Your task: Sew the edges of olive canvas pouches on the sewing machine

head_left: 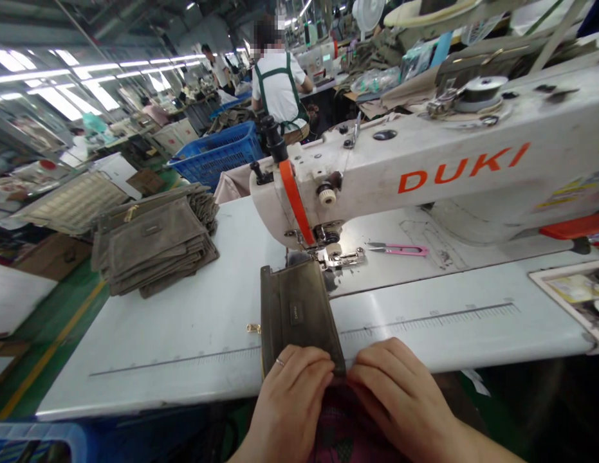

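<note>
Pouch of olive-brown suede (296,315) lies on the white sewing table (159,360), its far end just beside the steel presser foot (340,258). Your left hand (289,405) and right hand (400,399) pinch its near edge, fingers pressed together, above a magenta mesh lining (345,424). Pink-handled thread snips (398,249) lie right of the foot, beneath the white DUKI sewing machine (424,173); a stack of matching suede pouches (154,244) sits left.
</note>
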Motion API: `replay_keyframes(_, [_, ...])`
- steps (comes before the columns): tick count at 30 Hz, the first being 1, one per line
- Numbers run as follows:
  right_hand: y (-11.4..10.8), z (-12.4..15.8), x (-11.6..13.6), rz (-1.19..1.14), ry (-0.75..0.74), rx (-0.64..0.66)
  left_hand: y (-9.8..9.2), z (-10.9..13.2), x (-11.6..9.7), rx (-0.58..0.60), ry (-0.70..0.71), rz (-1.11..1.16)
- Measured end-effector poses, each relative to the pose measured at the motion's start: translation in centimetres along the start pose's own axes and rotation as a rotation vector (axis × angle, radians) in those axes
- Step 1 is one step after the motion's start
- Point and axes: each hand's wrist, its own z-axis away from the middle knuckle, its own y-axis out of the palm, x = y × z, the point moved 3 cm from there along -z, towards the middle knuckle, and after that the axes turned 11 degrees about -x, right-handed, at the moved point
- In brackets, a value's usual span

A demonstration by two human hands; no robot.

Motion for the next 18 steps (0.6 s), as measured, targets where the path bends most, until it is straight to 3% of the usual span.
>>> replay_keyframes(13, [0.0, -0.49, 0.15, 0.041, -0.044, -0.06, 0.1, -0.05, 0.12, -0.055, 0.007, 0.0])
replay_keyframes(18, [0.01, -0.48, 0.13, 0.045, -0.125, -0.047, 0.84, 0.39, 0.13, -0.141, 0.183, -0.191])
